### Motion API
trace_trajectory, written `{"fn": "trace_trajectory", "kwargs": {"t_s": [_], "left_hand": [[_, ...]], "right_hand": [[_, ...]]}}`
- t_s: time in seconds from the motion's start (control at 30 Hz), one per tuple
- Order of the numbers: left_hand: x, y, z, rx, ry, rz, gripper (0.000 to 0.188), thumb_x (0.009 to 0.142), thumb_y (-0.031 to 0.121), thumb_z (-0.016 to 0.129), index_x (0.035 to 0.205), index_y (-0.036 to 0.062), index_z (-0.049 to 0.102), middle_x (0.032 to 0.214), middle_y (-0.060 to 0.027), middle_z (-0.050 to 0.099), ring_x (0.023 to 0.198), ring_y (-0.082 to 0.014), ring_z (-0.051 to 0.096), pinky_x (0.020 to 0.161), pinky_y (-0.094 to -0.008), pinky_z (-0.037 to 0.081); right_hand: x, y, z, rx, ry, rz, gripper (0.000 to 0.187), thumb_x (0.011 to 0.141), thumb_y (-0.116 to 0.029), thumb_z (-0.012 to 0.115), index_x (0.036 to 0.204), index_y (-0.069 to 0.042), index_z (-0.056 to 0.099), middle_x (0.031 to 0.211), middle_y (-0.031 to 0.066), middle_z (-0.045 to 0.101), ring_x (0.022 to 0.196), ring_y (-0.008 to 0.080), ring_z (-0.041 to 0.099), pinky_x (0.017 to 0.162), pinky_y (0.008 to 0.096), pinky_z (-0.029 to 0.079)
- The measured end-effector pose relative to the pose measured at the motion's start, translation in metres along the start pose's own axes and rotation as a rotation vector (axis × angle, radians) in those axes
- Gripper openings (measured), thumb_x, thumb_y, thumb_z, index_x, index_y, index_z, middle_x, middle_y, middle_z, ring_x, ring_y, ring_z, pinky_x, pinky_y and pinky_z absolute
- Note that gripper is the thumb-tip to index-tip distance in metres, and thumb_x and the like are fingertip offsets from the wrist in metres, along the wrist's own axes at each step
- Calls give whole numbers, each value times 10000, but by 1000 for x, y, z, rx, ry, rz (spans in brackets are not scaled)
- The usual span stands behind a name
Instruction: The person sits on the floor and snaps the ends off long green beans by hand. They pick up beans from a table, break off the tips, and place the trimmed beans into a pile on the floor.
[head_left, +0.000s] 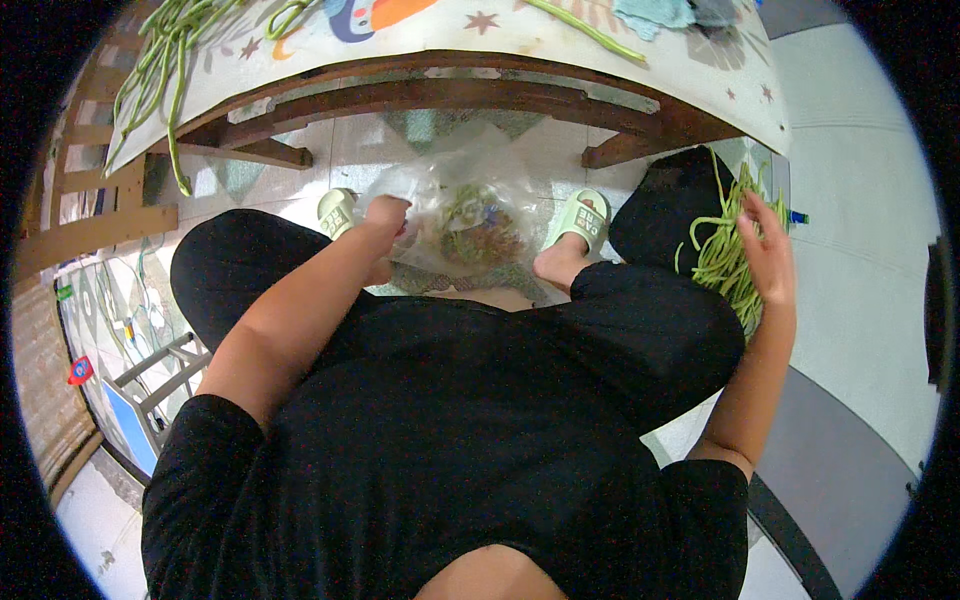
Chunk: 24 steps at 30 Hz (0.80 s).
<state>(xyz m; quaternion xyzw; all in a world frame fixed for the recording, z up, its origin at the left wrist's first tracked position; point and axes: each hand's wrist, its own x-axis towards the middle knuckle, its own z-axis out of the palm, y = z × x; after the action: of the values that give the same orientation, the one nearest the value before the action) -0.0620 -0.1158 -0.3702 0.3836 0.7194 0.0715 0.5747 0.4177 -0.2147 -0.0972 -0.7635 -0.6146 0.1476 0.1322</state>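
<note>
A clear plastic bag stands on the floor between my feet, with green and brownish plant scraps inside. My left hand is closed at the bag's left edge and appears to grip its film; the fingertips are partly hidden. To my right lies a big bundle of long green beans, beside my right knee. My right hand rests against the bundle's right side, fingers stretched and apart, with no bean seen gripped in them.
Ahead is a wooden table with a patterned cover, its legs reaching the floor. More long beans hang over its left corner, and a single bean lies near its edge. A bluish cloth sits at the back right. A metal-framed stool stands left.
</note>
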Motion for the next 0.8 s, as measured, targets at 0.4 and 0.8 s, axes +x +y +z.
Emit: {"fn": "trace_trajectory", "kwargs": {"t_s": [0.4, 0.8], "left_hand": [[-77, 38, -26, 1767, -418, 425, 324, 701, 212, 606, 992, 70, 606, 1046, -88, 573, 1011, -260, 517, 922, -438, 285], [-32, -4, -38, 1526, -668, 720, 258, 707, 199, 563, 922, 63, 604, 988, -137, 584, 864, -274, 575, 727, -388, 460]], "right_hand": [[61, -193, 207, -15, -732, -571, 404, 777, -244, 547, 1113, -30, 475, 1121, 141, 483, 1014, 287, 477, 854, 340, 392], [73, -153, 336, -499, -758, -475, 375, 662, -180, 613, 1006, -52, 537, 882, 155, 602, 798, 279, 594, 735, 414, 450]]}}
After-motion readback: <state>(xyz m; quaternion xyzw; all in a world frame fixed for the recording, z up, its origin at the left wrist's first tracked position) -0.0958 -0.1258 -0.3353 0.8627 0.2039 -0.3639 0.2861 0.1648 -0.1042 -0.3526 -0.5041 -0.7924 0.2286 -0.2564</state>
